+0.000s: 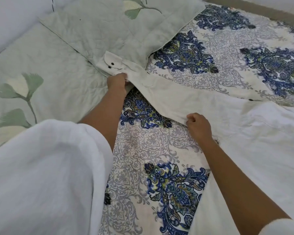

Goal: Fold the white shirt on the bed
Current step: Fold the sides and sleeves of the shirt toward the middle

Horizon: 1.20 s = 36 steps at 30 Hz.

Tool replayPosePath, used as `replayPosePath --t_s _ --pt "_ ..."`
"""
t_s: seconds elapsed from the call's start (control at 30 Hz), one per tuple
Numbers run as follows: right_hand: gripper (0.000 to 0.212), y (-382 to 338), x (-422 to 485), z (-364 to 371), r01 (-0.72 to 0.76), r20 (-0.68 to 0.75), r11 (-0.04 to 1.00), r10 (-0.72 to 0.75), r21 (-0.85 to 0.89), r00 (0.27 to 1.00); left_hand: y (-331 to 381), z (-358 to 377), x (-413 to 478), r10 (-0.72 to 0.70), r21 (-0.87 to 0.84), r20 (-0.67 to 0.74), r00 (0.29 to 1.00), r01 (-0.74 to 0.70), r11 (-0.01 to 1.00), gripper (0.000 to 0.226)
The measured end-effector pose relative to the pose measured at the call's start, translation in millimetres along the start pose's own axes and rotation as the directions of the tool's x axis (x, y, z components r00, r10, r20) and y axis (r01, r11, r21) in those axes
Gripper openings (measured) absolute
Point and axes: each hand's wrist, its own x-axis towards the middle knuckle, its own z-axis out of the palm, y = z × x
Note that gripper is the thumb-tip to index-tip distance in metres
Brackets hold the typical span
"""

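The white shirt (244, 133) lies spread over the right side of the bed, on a blue floral sheet (159, 175). One long sleeve (159, 92) stretches up and left, and its buttoned cuff (111, 62) rests on the pale green pillow (109, 28). My left hand (117, 81) grips the sleeve just below the cuff. My right hand (198, 123) pinches the lower edge of the sleeve near the shoulder. My own loose white sleeve (41, 175) fills the lower left of the view.
A second pale green pillow with a leaf print (32, 78) lies at the left. A white padded headboard (10, 19) runs along the upper left. The far edge of the bed (261, 11) shows at the upper right.
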Motion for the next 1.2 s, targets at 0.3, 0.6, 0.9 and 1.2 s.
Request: replayPosePath --t_s 0.3,0.6,0.9,1.2 --pt "0.026 2 0 -9 -0.049 0.086 0.988 0.036 0.150 0.996 8 -6 23 -0.080 0.033 -0.175 0.981 0.087 0.996 0.007" --pt "0.018 0 3 -21 -0.209 0.152 0.821 0.151 0.531 0.977 8 10 -23 0.150 0.101 0.006 0.989 -0.150 0.984 0.027" --pt "0.055 5 -17 -96 -0.296 0.293 0.146 0.039 0.944 0.955 -117 41 -178 0.475 0.492 0.651 0.593 -0.805 0.330 0.026" --pt "0.031 96 -73 -167 -0.289 0.119 0.543 0.325 0.789 0.938 -204 56 -265 0.441 0.306 0.864 0.245 -0.949 -0.072 0.042"
